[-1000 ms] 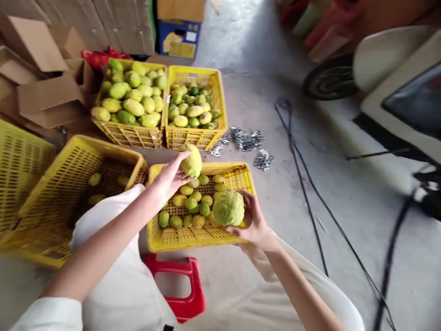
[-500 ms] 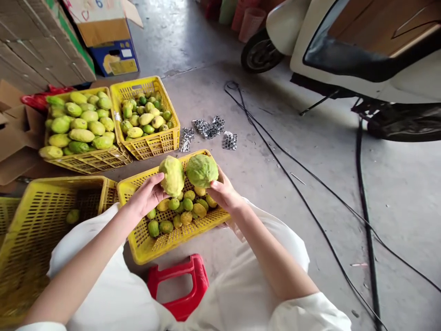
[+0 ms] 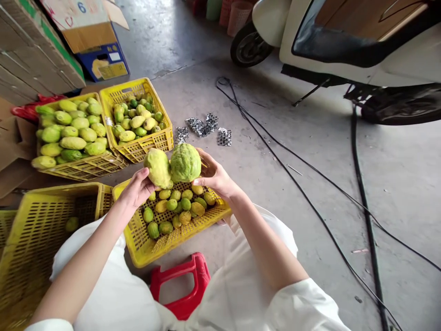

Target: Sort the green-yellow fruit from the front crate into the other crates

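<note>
My left hand (image 3: 138,187) grips a large yellow-green citron (image 3: 157,168), fingers behind it. Beside it, a rounder, greener, bumpy citron (image 3: 185,162) is held in my right hand (image 3: 214,175), thumb at its lower edge. The two fruits are side by side and look to be touching. Both are above a low yellow crate (image 3: 148,257), which holds several small green and yellow fruits (image 3: 186,204) on its slatted floor. The crate's far side is partly hidden by the citrons and my hands.
Two yellow crates (image 3: 161,140) full of similar fruit stand at the back left. A deeper yellow crate (image 3: 31,230) at left holds one green fruit (image 3: 72,224). A red stool (image 3: 200,285) is between my legs. Black cables (image 3: 296,184) cross the floor towards a parked scooter (image 3: 285,27).
Both citrons have moved a little left and closer together. The right one has been turned and shows a bumpier side. The camera view has shifted slightly.
</note>
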`<move>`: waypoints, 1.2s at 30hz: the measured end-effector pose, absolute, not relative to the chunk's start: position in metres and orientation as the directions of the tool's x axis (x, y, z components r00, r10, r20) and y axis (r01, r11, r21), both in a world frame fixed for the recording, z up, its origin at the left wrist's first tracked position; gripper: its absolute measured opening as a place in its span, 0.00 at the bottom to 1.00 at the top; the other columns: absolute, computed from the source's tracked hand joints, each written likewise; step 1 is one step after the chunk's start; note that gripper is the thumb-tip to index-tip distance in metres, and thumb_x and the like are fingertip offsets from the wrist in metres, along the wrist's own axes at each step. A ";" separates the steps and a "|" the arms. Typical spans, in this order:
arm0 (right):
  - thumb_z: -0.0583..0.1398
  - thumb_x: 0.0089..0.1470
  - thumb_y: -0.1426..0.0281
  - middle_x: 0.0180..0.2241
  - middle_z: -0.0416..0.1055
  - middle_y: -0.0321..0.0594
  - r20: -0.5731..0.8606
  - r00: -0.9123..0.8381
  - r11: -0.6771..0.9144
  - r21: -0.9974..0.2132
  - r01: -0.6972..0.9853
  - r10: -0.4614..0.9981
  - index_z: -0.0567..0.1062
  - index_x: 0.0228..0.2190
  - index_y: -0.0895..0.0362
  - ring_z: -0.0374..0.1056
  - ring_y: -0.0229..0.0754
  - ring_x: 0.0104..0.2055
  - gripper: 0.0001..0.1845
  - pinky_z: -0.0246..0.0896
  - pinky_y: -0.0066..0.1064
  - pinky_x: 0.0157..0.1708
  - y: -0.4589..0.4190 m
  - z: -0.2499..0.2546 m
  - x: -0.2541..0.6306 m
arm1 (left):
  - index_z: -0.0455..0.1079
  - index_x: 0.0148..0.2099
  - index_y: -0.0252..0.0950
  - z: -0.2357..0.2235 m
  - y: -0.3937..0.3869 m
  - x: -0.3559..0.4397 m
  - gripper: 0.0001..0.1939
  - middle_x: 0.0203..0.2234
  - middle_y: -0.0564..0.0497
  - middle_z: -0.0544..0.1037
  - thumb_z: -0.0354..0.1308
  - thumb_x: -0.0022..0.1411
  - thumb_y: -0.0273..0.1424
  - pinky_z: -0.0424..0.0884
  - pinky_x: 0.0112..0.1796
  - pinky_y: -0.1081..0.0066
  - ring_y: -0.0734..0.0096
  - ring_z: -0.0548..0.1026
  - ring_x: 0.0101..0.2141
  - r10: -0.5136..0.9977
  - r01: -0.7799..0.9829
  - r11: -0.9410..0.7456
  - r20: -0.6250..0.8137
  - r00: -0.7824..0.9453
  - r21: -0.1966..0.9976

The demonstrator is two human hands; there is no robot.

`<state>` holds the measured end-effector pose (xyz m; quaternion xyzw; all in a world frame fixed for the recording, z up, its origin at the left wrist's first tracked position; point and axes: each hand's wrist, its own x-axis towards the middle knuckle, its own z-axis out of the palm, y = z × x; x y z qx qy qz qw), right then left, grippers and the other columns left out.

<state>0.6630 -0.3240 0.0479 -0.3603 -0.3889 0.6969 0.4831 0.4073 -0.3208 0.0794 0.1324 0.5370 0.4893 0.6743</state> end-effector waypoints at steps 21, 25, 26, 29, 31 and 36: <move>0.88 0.27 0.65 0.47 0.84 0.36 -0.502 -0.123 -0.482 -0.690 -0.541 0.856 0.75 0.51 0.45 0.83 0.51 0.53 0.49 0.82 0.42 0.54 -0.322 0.036 0.642 | 0.78 0.58 0.35 0.085 -0.302 0.431 0.16 0.36 0.49 0.88 0.69 0.71 0.30 0.84 0.33 0.74 0.67 0.86 0.32 0.767 -0.585 0.494 -0.639 -0.054 0.643; 0.86 0.32 0.59 0.43 0.82 0.34 -0.512 -0.182 -0.517 -0.649 -0.557 0.839 0.70 0.42 0.46 0.80 0.46 0.44 0.42 0.80 0.41 0.48 -0.327 0.038 0.642 | 0.77 0.58 0.35 0.087 -0.301 0.435 0.15 0.34 0.50 0.87 0.65 0.72 0.29 0.84 0.32 0.74 0.67 0.85 0.29 0.741 -0.592 0.521 -0.670 -0.044 0.615; 0.86 0.34 0.58 0.44 0.82 0.33 -0.497 -0.206 -0.519 -0.651 -0.554 0.843 0.69 0.42 0.45 0.80 0.47 0.45 0.41 0.81 0.42 0.49 -0.328 0.039 0.643 | 0.77 0.60 0.35 0.087 -0.301 0.436 0.17 0.34 0.50 0.87 0.66 0.71 0.29 0.84 0.32 0.74 0.67 0.86 0.30 0.739 -0.587 0.530 -0.673 -0.035 0.613; 0.83 0.38 0.57 0.47 0.82 0.32 -0.461 -0.230 -0.506 -0.668 -0.545 0.857 0.68 0.44 0.44 0.80 0.48 0.49 0.38 0.82 0.44 0.50 -0.327 0.042 0.645 | 0.76 0.65 0.36 0.087 -0.302 0.436 0.25 0.38 0.48 0.88 0.70 0.67 0.31 0.86 0.37 0.71 0.63 0.88 0.35 0.746 -0.569 0.546 -0.666 -0.006 0.615; 0.82 0.39 0.57 0.49 0.82 0.32 -0.451 -0.210 -0.487 -0.682 -0.546 0.867 0.69 0.46 0.43 0.80 0.48 0.50 0.38 0.82 0.40 0.47 -0.326 0.042 0.647 | 0.76 0.66 0.36 0.085 -0.304 0.435 0.27 0.39 0.47 0.88 0.70 0.65 0.31 0.88 0.41 0.68 0.59 0.89 0.39 0.751 -0.558 0.548 -0.660 0.000 0.624; 0.82 0.38 0.57 0.50 0.83 0.35 -0.412 -0.193 -0.450 -0.733 -0.511 0.890 0.74 0.55 0.42 0.80 0.51 0.55 0.44 0.81 0.35 0.46 -0.327 0.039 0.649 | 0.76 0.66 0.36 0.082 -0.308 0.431 0.29 0.41 0.46 0.88 0.67 0.62 0.31 0.88 0.42 0.64 0.57 0.88 0.39 0.761 -0.541 0.548 -0.648 0.007 0.638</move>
